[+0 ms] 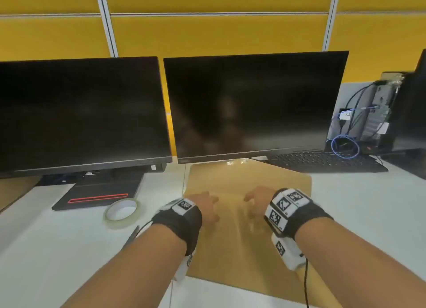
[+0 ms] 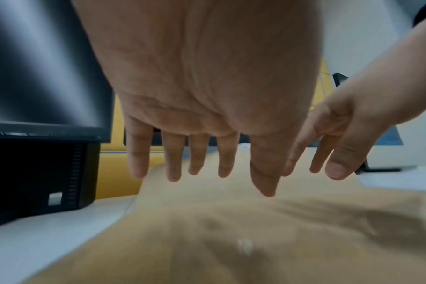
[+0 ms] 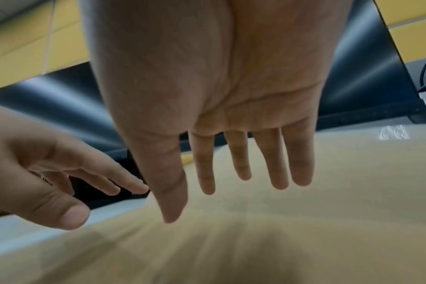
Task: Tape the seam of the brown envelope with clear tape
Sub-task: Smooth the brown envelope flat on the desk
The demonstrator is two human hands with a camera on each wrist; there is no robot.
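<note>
Envelope (image 1: 249,183): brown paper, flat, large, smooth, lying on white desk (image 1: 46,250) before monitors (image 1: 253,104); glossy glint at its far edge. Tape roll (image 1: 121,212): clear ring, flat on desk left of envelope, apart from it. Left hand (image 1: 205,207) and right hand (image 1: 258,201) palm-down over envelope middle, fingers straight, spread, holding nothing; wrist views show fingertips above paper, contact unclear. Keyboard (image 1: 322,162) at right rear.

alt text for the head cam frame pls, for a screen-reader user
Both hands, left hand and right hand, are open above a brown envelope lying flat on a white desk. A clear tape roll lies left of it, untouched, before two dark monitors.
</note>
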